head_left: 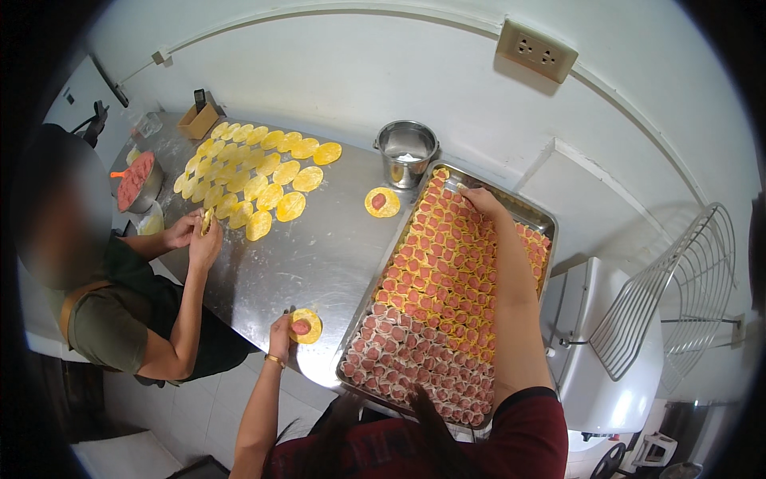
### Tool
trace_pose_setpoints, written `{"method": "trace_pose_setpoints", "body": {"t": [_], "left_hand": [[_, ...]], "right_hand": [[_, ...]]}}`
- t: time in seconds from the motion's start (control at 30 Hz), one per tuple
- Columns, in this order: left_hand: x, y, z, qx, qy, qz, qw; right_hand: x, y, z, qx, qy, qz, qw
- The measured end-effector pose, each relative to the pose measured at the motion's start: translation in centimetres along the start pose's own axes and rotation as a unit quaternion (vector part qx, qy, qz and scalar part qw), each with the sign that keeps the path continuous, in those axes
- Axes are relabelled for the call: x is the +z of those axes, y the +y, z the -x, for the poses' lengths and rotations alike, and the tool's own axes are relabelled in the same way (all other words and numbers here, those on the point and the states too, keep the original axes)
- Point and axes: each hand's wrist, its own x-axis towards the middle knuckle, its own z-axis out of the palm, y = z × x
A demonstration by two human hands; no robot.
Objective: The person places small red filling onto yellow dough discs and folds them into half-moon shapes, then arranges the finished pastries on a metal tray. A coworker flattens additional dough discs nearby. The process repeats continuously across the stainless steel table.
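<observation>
My left hand (279, 338), with a gold-coloured band at the wrist, holds a round yellow dumpling wrapper (315, 332) by the table's near edge. A lump of pink meat filling (301, 326) sits on it. Over the far part of a large metal tray (546, 214) reaches my right hand (482, 203), fingers drawn together and pointing down. What is between those fingertips is hidden. Rows of open-topped dumplings (435, 271) fill much of the tray, yellow-wrapped at the far side and paler nearest me. Another filled wrapper (390, 209) lies flat left of the tray.
Yellow wrappers (290, 206) lie in rows on the steel table (263, 275). A metal pail (407, 152) stands behind the tray. A co-worker (120, 319) at left pinches a wrapper, near a bowl of pink filling (137, 182). A wire rack (666, 291) juts out at right.
</observation>
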Motion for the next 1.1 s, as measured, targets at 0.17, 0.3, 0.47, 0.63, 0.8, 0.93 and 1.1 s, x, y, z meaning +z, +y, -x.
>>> {"method": "trace_pose_setpoints", "body": {"t": [0.17, 0.3, 0.47, 0.63, 0.8, 0.93, 1.1], "left_hand": [[0.4, 0.6, 0.4, -0.014, 0.002, -0.011, 1.0], [1.3, 1.6, 1.1, -0.013, 0.022, -0.007, 1.0], [1.2, 1.8, 1.1, -0.024, 0.009, -0.034, 0.999], [0.9, 1.8, 0.9, -0.008, -0.013, -0.036, 0.999], [1.1, 1.6, 0.8, -0.012, -0.015, -0.001, 1.0], [0.9, 1.7, 0.8, -0.016, -0.012, -0.02, 1.0], [1.7, 2.5, 1.2, -0.02, 0.011, -0.042, 0.999]], "right_hand": [[-0.1, 0.3, -1.1, -0.002, -0.022, 0.034, 0.999], [-0.3, -1.5, -1.4, 0.026, -0.058, 0.004, 0.998], [2.0, -1.6, -1.6, -0.031, 0.01, 0.026, 0.999], [-0.6, 1.5, -2.4, -0.085, 0.108, 0.027, 0.99], [-8.3, 6.5, 3.6, 0.031, 0.091, 0.143, 0.985], [-10.8, 9.0, 8.1, 0.115, 0.034, 0.22, 0.968], [-10.8, 10.9, 8.7, 0.064, 0.047, 0.269, 0.96]]}}
